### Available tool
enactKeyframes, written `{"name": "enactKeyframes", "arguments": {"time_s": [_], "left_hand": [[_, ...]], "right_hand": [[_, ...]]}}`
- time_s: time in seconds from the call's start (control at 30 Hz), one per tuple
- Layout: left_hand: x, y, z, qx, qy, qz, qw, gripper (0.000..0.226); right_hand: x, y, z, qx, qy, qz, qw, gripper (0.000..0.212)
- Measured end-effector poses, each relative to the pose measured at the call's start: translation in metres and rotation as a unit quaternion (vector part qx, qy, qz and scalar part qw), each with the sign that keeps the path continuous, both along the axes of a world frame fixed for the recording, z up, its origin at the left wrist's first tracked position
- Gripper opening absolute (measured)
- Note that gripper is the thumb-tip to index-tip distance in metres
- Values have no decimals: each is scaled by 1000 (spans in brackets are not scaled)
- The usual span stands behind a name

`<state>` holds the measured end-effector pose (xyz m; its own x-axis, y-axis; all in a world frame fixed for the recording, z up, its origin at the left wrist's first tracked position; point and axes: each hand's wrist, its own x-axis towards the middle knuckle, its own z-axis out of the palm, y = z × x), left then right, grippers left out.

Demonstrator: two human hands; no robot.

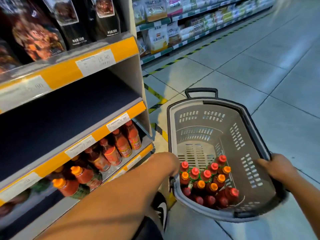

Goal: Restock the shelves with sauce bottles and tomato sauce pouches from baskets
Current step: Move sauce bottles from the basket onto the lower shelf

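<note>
On the tiled floor (259,63) of a shop aisle, seen from the head camera, a grey plastic shopping basket (256,135) sits tilted, its black handle (200,91) at the far end. Both of the person's hands hold it by the rim. The left hand (170,164) grips the near left edge, fingers curled over the rim and mostly hidden behind it. The right hand (275,168) grips the right edge, fingers wrapped round the dark rim.

Inside the basket, a cluster of sauce bottles (207,182) stands packed into the near end, red sauce showing, with red caps and orange caps mixed. The far half of the basket floor is bare grey plastic with slots.

To the left stands a shelving unit with yellow-striped edges carrying white price tags (96,62). Its lower shelf (121,163) holds a row of more sauce bottles (110,153), red and orange capped, just left of the left forearm. The middle shelf (65,111) above shows a dark surface. The top shelf holds black pouches (36,32) printed with food photographs.

Near the basket's near left corner, a black shoe (161,209) with a white mark rests on the floor. Across the aisle, far right, another shelf run (190,23) carries pale packaged goods, blurred.
</note>
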<state>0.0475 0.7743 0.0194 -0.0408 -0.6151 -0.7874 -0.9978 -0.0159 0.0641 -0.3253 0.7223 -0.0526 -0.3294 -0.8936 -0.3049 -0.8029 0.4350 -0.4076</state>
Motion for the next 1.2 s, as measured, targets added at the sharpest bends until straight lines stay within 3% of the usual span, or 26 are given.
{"name": "enactKeyframes", "arguments": {"time_s": [0.07,0.13,0.2,0.33,0.47,0.6,0.77,0.93,1.0,1.1,1.17,1.2], "left_hand": [[1,10,-11,-34,-24,-11,999,33],[1,27,-26,-47,-26,40,998,40],[-1,49,-35,-71,0,114,991,45],[1,79,-36,-120,59,198,971,31],[3,100,-31,-107,38,149,982,24],[-8,133,-23,-60,-16,116,991,33],[-15,158,-1,0,-60,16,998,30],[-30,152,11,-126,-85,-52,987,32],[-33,140,9,-159,-44,-45,985,21],[-40,114,-2,-196,14,-28,980,14],[-45,97,-17,-195,47,-18,980,13],[-47,91,-27,-182,52,-24,982,10]], "right_hand": [[4,0,3,1,1,10,1000,31],[6,2,8,3,9,20,1000,31],[6,9,13,9,5,28,1000,30],[5,31,15,17,-9,61,998,22],[5,52,15,28,5,81,996,23],[0,73,15,39,-4,109,993,25],[-8,89,5,55,0,134,990,34],[-8,100,6,61,17,130,990,43],[-3,104,12,26,27,144,989,47],[14,112,18,-147,92,166,971,53],[40,117,18,-224,57,196,953,46],[56,120,17,-217,21,212,953,42]]}}
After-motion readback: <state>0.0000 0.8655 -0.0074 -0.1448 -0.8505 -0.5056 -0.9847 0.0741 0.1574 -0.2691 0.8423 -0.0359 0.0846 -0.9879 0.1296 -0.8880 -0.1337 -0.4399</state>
